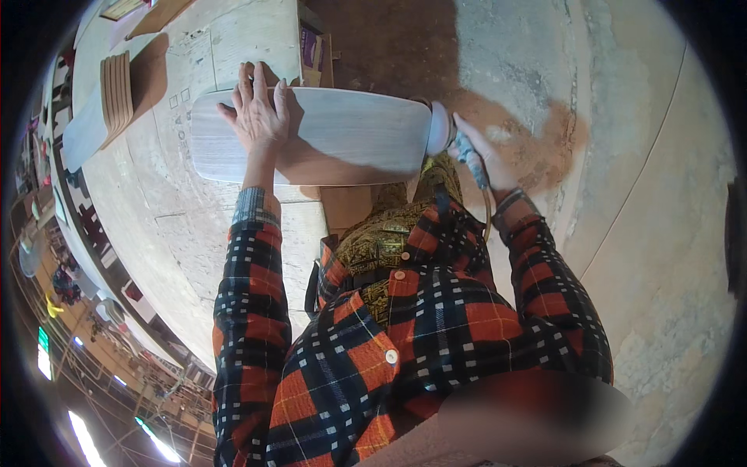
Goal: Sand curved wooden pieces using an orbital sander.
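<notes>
A long wooden board (362, 128) with rounded corners lies over the edge of the worktable, its right part sticking out past it. My left hand (257, 114) rests on the board's left part, palm down with the fingers spread over its far edge. At the board's right end my right hand (481, 152) grips a pneumatic disc sander (442, 128), whose round pad is against that end. A hose (488, 213) runs from the sander's handle back past my right wrist.
On the worktable (169, 216), a stack of curved wooden boards (117, 93) stands at the left. More panels (157, 17) lie at the far left. Under the table edge is a cardboard box (315, 52). Concrete floor (630, 204) stretches along the right.
</notes>
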Demonstrator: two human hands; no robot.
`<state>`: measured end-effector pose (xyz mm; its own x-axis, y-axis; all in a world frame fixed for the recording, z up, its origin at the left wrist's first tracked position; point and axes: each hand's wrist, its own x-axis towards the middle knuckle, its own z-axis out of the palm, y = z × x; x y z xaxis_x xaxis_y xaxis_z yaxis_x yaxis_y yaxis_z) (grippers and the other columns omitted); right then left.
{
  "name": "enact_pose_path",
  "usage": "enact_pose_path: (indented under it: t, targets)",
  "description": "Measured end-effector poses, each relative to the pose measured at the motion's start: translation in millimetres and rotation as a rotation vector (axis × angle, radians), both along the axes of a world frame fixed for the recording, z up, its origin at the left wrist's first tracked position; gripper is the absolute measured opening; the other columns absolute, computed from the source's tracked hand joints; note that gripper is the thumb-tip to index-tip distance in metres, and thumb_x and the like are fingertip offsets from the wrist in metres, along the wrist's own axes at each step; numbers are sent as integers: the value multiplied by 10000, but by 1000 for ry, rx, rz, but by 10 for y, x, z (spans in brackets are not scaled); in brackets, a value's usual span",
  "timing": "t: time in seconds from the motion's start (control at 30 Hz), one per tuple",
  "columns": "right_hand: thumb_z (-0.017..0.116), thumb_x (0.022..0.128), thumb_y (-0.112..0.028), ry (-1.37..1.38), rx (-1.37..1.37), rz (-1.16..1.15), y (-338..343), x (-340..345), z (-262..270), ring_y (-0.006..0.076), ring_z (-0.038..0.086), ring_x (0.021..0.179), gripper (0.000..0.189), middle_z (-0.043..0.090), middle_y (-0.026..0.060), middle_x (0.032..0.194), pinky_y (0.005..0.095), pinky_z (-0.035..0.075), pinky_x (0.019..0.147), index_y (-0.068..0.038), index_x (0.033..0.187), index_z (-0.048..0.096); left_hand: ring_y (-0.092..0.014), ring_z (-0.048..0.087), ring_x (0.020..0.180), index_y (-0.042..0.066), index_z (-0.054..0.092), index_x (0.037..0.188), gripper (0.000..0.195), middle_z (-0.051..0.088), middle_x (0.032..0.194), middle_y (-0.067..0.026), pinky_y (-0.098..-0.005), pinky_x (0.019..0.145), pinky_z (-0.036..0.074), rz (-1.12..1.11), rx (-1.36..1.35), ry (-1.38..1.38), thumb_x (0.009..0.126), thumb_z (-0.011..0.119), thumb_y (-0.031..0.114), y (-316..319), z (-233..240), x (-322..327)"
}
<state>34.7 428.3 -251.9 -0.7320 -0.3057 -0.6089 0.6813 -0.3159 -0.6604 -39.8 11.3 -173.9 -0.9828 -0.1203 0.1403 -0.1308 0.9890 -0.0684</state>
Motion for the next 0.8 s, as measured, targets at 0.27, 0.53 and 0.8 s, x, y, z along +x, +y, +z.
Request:
enact_pose_path:
  t: [0.27,0.53,0.8]
  targets:
    - [700,923,-455,347,477,800,-558,-1770,-31,187,574,955,458,565,65,1126,302,475,791,-178,1239,516,-259,367,1429,240,385,1544,536,320,1613,-20,-690,1143,162,14,56,-12,1045,353,433,73,76,-28]
    - [722,882,-477,721,300,1069,-1653,-2166,589,225,545,1062,511,586,86,1114,370,448,904,-151,1211,506,-264,362,1438,242,385,1546,522,302,1630,-28,-692,1140,160,29,63,-14,1052,344,404,75,139,-18]
    - [732,865,-500,521,315,1146,-1260,-2234,86,260,524,1157,573,567,111,1232,390,426,962,-152,1271,526,-264,364,1436,236,362,1561,539,296,1635,-36,-689,1139,155,54,75,-69,1049,342,403,106,172,-31]
